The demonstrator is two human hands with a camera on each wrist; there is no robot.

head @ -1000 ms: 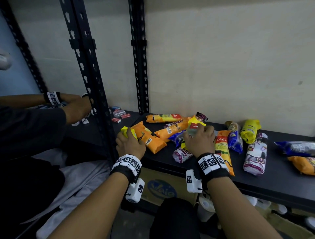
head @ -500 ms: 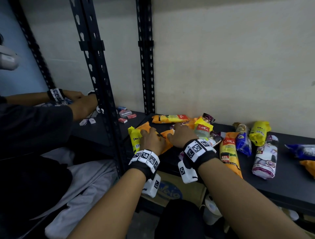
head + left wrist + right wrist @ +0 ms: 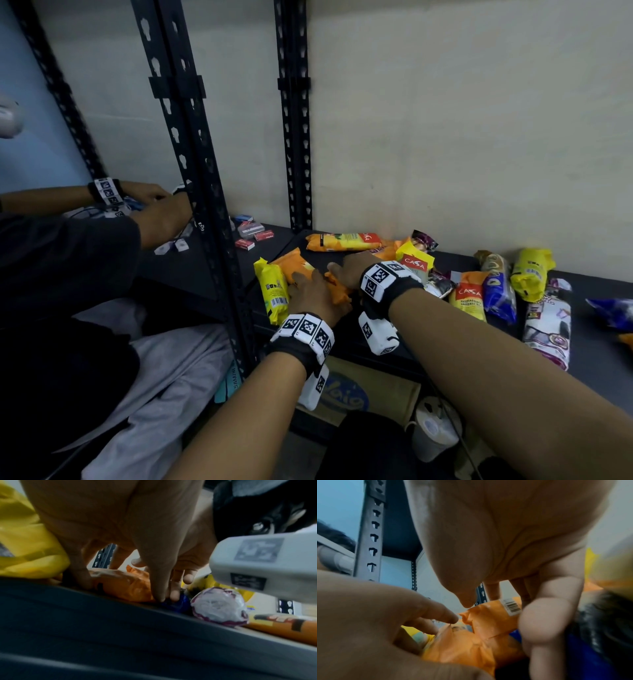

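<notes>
Both hands on orange foil snack packets [image 3: 294, 265], left end of black shelf [image 3: 596, 342].
Thumb and fingers of left hand [image 3: 310, 296] curl round one packet; right hand [image 3: 346, 270] arches over the next, grip unclear. Risk: lifting nudges yellow packet [image 3: 272, 291] off near edge.

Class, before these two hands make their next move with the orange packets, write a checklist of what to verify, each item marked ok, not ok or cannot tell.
1. Left hand grips orange packet, thumb and fingers either side: ok.
2. Right hand holds second orange packet: cannot tell.
3. Yellow packet apart from orange packet: not ok, they touch.
4. Bare shelf right of white packet: ok.
</notes>
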